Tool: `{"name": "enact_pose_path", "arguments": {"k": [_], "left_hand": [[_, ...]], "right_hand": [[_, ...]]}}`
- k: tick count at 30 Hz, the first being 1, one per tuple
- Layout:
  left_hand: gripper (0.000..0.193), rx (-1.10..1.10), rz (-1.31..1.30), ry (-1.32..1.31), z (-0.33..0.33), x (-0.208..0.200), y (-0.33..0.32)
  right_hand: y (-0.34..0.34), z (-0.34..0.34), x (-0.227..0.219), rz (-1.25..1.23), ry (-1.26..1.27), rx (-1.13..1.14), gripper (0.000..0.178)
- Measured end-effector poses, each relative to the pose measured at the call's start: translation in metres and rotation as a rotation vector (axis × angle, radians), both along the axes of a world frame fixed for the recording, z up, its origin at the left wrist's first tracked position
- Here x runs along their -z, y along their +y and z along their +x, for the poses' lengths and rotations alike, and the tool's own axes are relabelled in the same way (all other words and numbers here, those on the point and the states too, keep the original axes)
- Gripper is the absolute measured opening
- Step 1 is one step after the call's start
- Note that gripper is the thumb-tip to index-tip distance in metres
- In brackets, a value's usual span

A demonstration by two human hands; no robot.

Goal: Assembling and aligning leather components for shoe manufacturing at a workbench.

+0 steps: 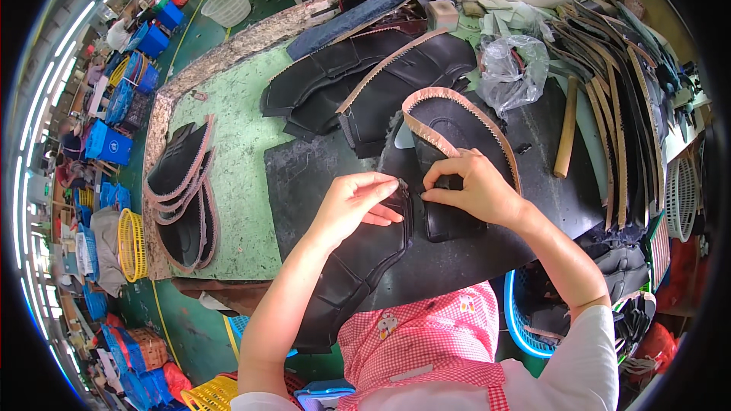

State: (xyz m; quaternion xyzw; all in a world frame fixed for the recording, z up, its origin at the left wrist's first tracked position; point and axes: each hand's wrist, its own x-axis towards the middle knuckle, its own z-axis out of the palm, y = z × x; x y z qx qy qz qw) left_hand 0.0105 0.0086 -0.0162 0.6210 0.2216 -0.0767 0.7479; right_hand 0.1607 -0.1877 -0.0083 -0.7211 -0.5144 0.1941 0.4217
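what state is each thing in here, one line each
left hand, thumb and forefinger pinched together at the long black piece
right hand, fingers bent in at the curved black piece
long black piece, slanting, lower end past the near edge of the black mat
curved black piece, toothed edge bent into an arc
clear plastic bag, crumpled
wooden stick, lying down

Red-and-white gingham apron (449,339) with small cartoon figures (388,326) over a short-sleeved white top (582,358).
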Motion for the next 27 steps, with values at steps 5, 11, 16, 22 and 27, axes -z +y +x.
{"name": "enact_pose_path", "arguments": {"k": [5, 11, 16, 22, 27], "left_hand": [[0.030, 0.056, 0.018, -0.010, 0.0025, -0.0032, 0.0004], [0.030, 0.070, 0.073, -0.014, 0.0020, 0.0025, 0.0013], [0.027, 0.049, 0.028, -0.033, 0.0030, 0.0007, -0.0003], [0.027, 0.081, 0.077, -0.041, 0.0023, 0.0030, 0.0013], [0.027, 0.125, 0.062, -0.043, 0.0018, -0.0005, 0.0034]], "right_hand": [[-0.0003, -0.0007, -0.0015, -0.022, -0.008, 0.006, 0.015], [0.0011, -0.0030, -0.0021, -0.028, 0.019, -0.011, 0.014], [0.0009, -0.0044, -0.0035, -0.040, 0.028, -0.018, 0.014], [0.0019, -0.0068, -0.0054, -0.042, -0.026, -0.045, 0.015], [0.0015, -0.0089, -0.0089, -0.084, -0.006, -0.056, 0.016]]}}
